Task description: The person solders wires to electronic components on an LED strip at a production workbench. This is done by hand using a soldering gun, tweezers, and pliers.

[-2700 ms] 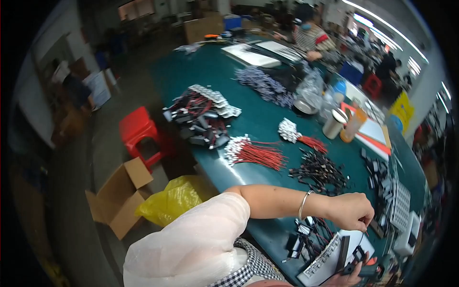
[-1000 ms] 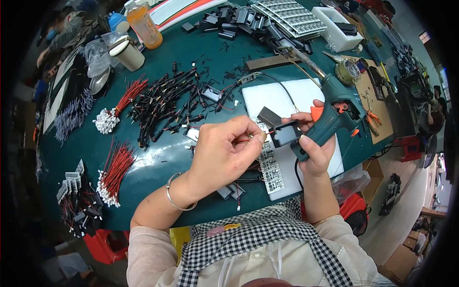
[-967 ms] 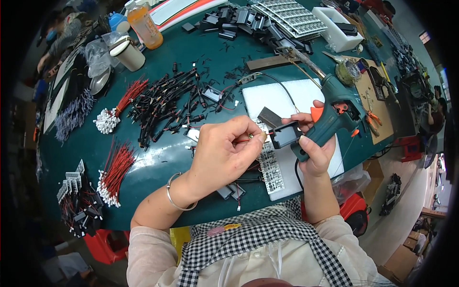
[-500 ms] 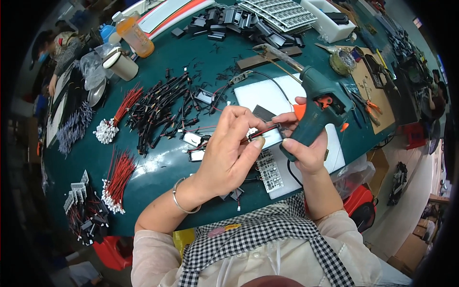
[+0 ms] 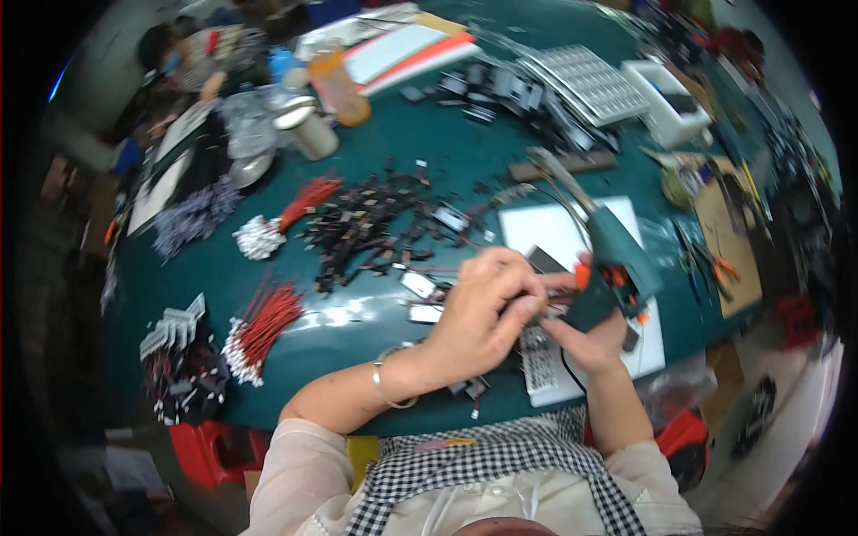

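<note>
My right hand point(image 5: 597, 341) is wrapped around a green hot glue gun point(image 5: 620, 239) with orange parts; its nozzle points away from me. My left hand point(image 5: 487, 313), a bangle on its wrist, has thumb and fingers pinched together close to the right hand's fingertips. Between the hands is a small housing with red and black wires, plain in the earlier view and now mostly hidden and blurred. Below them a circuit board panel point(image 5: 539, 362) rests on a white sheet point(image 5: 643, 362). Small white-faced housings point(image 5: 418, 284) lie left of my left hand.
Black cables point(image 5: 362, 223) and red wires with white connectors point(image 5: 275, 320) lie to the left. Further back stand an orange bottle point(image 5: 344, 94) and a cup point(image 5: 313, 136). Pliers point(image 5: 722, 272) and a white foam box point(image 5: 666, 125) are on the right. Another person point(image 5: 210, 58) is at far left.
The whole view has shifted, so the table lies further right and lower. My left hand has turned over the small housing, which is now hidden; the glue gun stays in my right hand.
</note>
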The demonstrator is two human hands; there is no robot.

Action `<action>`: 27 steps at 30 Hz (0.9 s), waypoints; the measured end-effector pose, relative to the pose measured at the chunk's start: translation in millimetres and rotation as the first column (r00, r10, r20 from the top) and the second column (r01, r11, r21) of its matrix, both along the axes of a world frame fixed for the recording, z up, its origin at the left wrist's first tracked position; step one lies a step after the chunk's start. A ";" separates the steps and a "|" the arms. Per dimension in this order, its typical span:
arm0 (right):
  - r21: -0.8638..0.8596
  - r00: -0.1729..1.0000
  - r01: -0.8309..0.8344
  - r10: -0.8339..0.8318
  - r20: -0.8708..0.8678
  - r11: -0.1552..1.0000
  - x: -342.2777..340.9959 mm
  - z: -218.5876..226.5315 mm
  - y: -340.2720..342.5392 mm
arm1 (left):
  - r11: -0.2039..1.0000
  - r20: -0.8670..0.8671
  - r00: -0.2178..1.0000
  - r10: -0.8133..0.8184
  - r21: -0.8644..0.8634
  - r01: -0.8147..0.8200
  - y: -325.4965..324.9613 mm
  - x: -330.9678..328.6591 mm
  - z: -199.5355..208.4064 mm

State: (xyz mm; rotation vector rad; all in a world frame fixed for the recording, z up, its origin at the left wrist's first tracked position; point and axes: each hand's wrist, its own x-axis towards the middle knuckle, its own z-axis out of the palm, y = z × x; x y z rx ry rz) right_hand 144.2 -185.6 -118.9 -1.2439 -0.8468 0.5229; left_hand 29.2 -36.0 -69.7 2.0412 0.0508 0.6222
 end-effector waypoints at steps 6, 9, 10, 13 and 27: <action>0.114 0.992 0.125 -0.126 0.003 0.986 -2.4 1.0 0.7 | 0.827 0.182 0.949 0.259 -0.548 -0.121 68.9 -25.6 48.4; 0.121 0.991 0.136 -0.134 -0.022 0.983 -2.8 3.7 -1.0 | 0.777 0.499 0.639 0.585 -0.570 -0.267 132.4 -68.2 71.3; 0.123 0.993 0.118 -0.116 -0.021 0.985 -2.9 3.1 -1.0 | 0.722 0.509 0.525 0.682 -0.583 -0.372 144.8 -83.1 76.0; 0.111 0.993 0.118 -0.120 0.009 0.987 -0.9 1.5 -2.8 | 0.724 0.461 0.562 0.686 -0.509 -0.467 151.1 -98.8 75.1; -0.038 0.974 0.228 -0.227 0.029 0.973 -23.8 34.0 -18.6 | 0.796 -0.186 0.954 -0.235 -0.600 0.079 -8.8 -8.0 8.1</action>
